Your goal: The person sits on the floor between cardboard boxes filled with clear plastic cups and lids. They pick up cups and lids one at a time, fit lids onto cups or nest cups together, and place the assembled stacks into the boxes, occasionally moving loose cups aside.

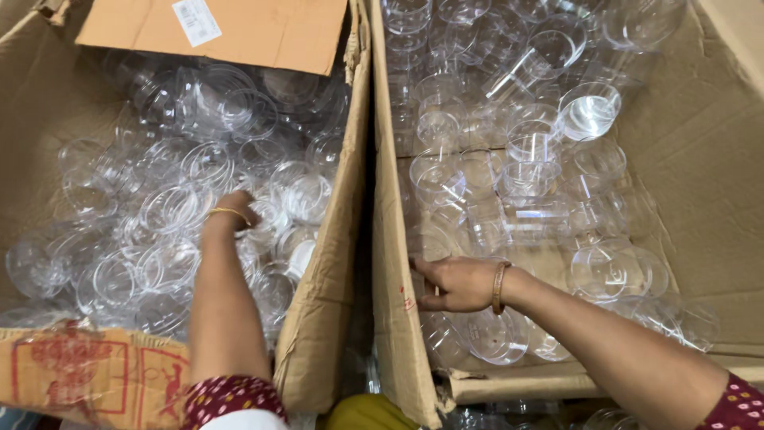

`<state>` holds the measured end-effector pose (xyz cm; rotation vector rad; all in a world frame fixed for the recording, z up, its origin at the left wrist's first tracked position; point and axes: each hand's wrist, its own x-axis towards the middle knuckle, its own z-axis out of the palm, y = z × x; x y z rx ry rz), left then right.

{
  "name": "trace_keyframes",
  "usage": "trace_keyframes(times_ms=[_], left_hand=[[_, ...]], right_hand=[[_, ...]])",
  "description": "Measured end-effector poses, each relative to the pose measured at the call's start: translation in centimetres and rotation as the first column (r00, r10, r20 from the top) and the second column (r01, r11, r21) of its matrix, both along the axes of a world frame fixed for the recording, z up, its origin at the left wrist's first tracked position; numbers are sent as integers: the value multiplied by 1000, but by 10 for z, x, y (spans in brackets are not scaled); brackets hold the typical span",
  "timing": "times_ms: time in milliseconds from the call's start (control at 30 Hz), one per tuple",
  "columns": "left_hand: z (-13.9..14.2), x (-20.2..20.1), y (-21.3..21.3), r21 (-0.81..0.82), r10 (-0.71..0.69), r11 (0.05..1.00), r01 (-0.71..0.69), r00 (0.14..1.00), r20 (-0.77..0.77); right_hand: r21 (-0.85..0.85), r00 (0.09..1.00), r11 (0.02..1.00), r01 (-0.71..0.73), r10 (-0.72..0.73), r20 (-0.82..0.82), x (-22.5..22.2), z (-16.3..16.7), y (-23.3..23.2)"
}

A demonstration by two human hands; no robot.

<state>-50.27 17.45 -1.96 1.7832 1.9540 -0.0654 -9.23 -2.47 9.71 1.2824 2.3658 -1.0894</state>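
Two open cardboard boxes stand side by side, both full of clear plastic cups. My left hand (233, 209) reaches down into the left box (334, 263), its fingers buried among the clear cups (171, 209) there; what it grips is hidden. My right hand (455, 283) lies in the right box (395, 318) near the left wall, fingers spread and pointing left, resting on or just above clear cups (497, 338). Each wrist carries a gold bangle. More clear cups (589, 107) fill the far part of the right box.
A cardboard flap (263, 32) with a white label overhangs the far side of the left box. The near wall of the left box (87, 374) has red print. The right box's brown inner wall (700, 143) slopes at the right.
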Motion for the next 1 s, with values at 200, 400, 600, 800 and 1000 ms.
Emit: trace_keyframes(times_ms=[200,400,600,800,1000], left_hand=[[28,2,31,40,-7,999,-6,952,307],[-28,61,15,406,-218,910,86,931,291],[-46,45,11,286,-86,958,-4,950,301],[-42,56,1,-186,387,922,-340,842,376],[-51,59,1,-179,296,954,-240,841,452]], right_hand=[[-13,1000,999,-30,30,8,2,-3,1],[-26,1000,1000,-16,16,5,2,1,0],[-35,1000,999,-17,18,14,2,3,-1],[-66,999,998,-4,7,51,0,4,1],[-40,1000,999,-6,6,-2,1,5,0]])
